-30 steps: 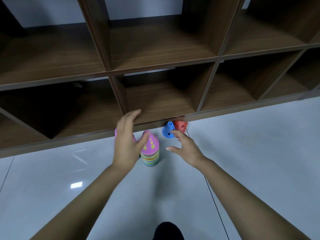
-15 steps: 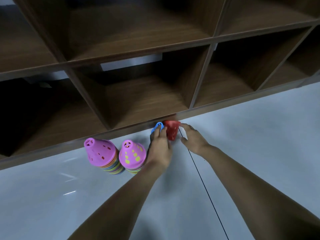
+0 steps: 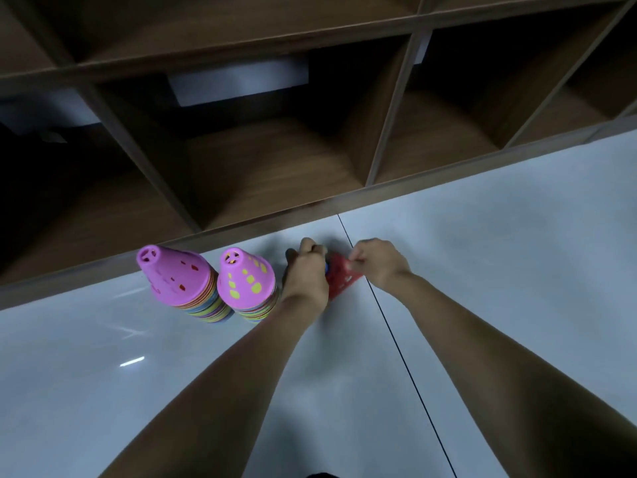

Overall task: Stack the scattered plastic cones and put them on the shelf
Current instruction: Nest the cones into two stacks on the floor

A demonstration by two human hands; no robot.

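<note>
Right hand (image 3: 377,262) pinches the rim of the red cone (image 3: 341,279), fingers curled tight on its edge; cone tilted, low over the floor (image 3: 482,270). Left hand (image 3: 305,272) closed around something beside it, knuckles up. Only a sliver of a blue cone (image 3: 326,268) shows between hand and red cone, so the left-hand grip is likely on that blue cone, but cannot tell for certain. The two cones sit touching or nearly so, probably being nested one into the other; each hand steadies one piece so they line up.

Just left of the left hand: two finished stacks standing upright on the floor, each capped with a pink cone. Near stack (image 3: 246,288) shows yellow through its holes; left stack (image 3: 179,281) shows red and leans slightly. Both parked close to the shelf (image 3: 275,160) front, presumably staged for lifting in.

Shelf compartments beyond the stacks look bare and dark. No cones on the shelf yet, by this view. Stacking nearly done; shelving not begun.
</note>
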